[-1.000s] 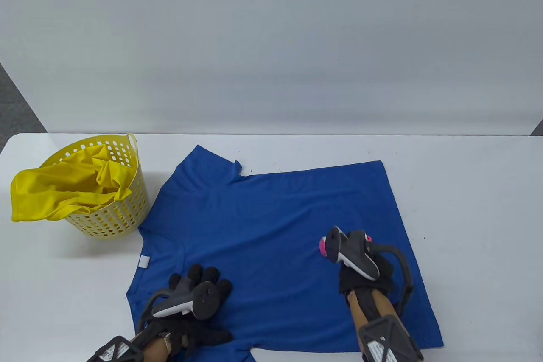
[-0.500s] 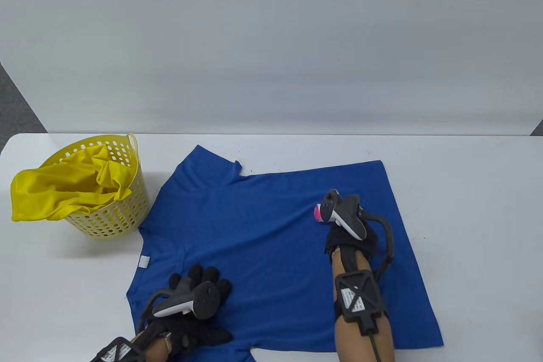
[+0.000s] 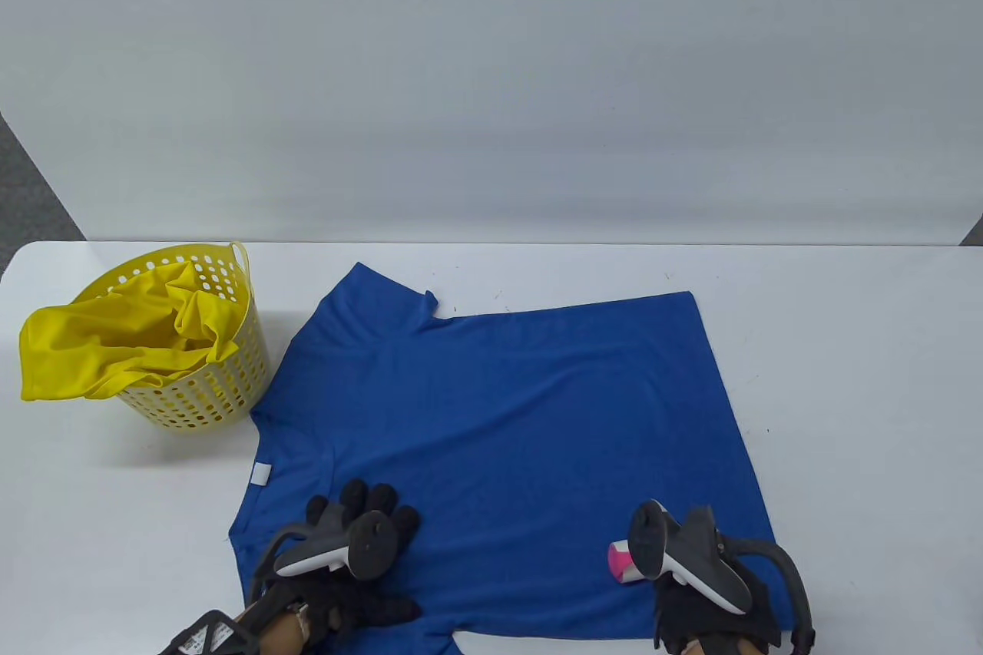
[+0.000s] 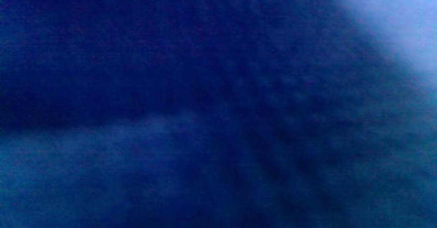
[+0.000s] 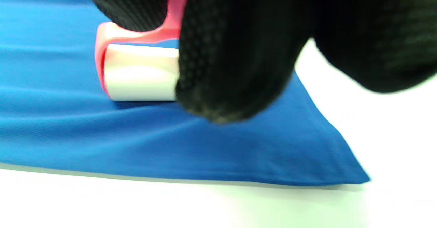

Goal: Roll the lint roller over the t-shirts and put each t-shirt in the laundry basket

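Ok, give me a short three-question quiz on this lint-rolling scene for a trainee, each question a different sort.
1. True or false: the yellow t-shirt lies spread flat on the table.
2. Multiple choice: the lint roller is held by A) the left hand, B) the right hand, C) neither hand.
3. Fill in: the left hand rests on the ___ t-shirt.

Key
1. False: it is bunched in the laundry basket, hanging over the rim.
2. B: the right hand holds its pink handle, the roll on the fabric.
3. Blue: it rests on the blue t-shirt, near the collar end.
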`<state>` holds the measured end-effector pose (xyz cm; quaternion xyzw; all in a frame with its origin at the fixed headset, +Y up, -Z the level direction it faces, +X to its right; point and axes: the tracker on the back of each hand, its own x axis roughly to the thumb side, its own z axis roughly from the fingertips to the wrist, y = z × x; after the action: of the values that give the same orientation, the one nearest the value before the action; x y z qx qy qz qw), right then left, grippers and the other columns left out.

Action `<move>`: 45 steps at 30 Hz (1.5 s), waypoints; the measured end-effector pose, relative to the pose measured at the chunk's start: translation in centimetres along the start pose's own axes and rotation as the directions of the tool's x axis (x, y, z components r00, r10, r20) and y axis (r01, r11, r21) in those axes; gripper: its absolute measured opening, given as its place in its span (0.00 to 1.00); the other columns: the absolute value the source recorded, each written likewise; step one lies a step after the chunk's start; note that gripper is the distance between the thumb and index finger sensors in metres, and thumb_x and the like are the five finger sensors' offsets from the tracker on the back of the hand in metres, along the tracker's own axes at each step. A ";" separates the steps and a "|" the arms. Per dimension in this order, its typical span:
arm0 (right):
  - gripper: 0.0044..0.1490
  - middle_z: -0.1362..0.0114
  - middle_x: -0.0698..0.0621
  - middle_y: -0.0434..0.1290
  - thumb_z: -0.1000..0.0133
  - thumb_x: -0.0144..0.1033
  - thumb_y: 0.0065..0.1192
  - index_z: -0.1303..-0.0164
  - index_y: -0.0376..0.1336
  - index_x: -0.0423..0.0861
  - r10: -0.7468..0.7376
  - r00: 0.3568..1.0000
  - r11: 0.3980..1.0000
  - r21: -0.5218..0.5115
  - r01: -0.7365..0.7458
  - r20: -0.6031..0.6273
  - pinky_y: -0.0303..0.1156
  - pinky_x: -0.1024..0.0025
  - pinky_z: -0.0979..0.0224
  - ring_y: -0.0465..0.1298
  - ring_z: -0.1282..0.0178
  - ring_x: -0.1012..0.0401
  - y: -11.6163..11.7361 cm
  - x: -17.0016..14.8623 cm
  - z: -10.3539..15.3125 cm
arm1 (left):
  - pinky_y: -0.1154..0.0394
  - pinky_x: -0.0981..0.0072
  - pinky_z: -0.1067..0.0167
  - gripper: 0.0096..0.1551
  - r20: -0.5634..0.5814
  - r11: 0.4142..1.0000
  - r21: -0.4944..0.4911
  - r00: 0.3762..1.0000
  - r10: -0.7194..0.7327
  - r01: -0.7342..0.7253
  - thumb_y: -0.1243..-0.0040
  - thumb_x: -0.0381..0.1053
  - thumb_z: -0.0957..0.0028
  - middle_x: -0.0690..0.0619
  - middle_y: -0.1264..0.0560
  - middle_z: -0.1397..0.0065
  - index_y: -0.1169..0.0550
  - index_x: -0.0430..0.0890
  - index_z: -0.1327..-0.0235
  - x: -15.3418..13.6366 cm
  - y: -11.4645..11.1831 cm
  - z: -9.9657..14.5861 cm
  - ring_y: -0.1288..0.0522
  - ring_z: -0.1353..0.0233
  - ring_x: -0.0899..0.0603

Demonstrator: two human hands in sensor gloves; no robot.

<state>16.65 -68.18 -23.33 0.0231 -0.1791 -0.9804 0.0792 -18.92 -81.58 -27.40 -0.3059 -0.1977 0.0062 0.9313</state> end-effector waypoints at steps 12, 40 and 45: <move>0.36 0.56 0.48 0.80 0.44 0.47 0.51 0.24 0.50 0.52 0.058 0.978 0.992 -0.123 -0.034 0.198 0.83 0.62 0.70 0.84 0.78 0.64 -1.0 12.2 -2.9 | 0.75 0.18 0.33 0.68 0.002 1.000 -0.002 1.000 -0.002 0.002 0.59 0.85 0.67 0.48 0.84 0.22 0.77 0.62 0.30 0.0 -0.1 0.1 0.84 0.22 0.28; 0.37 0.59 0.48 0.79 0.44 0.47 0.53 0.25 0.49 0.51 0.104 0.962 0.989 -0.125 -0.074 0.251 0.82 0.61 0.74 0.83 0.80 0.63 -0.8 11.5 -4.6 | 0.72 0.16 0.34 0.73 -0.011 0.998 -0.066 1.000 -0.011 0.010 0.50 0.87 0.70 0.47 0.84 0.23 0.76 0.62 0.31 0.5 0.3 0.3 0.83 0.23 0.27; 0.37 0.60 0.47 0.80 0.44 0.46 0.54 0.25 0.51 0.51 0.122 0.962 0.992 -0.045 -0.114 0.246 0.82 0.61 0.74 0.84 0.81 0.63 0.1 8.8 -0.2 | 0.71 0.15 0.35 0.74 -0.008 0.997 -0.070 1.000 -0.011 0.011 0.49 0.87 0.70 0.46 0.84 0.23 0.76 0.62 0.31 0.5 0.3 0.2 0.83 0.23 0.27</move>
<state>7.99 -69.81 -23.58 -0.1117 -0.1739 -0.9716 0.1148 -18.50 -81.16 -27.20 -0.3373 -0.1955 -0.0072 0.9209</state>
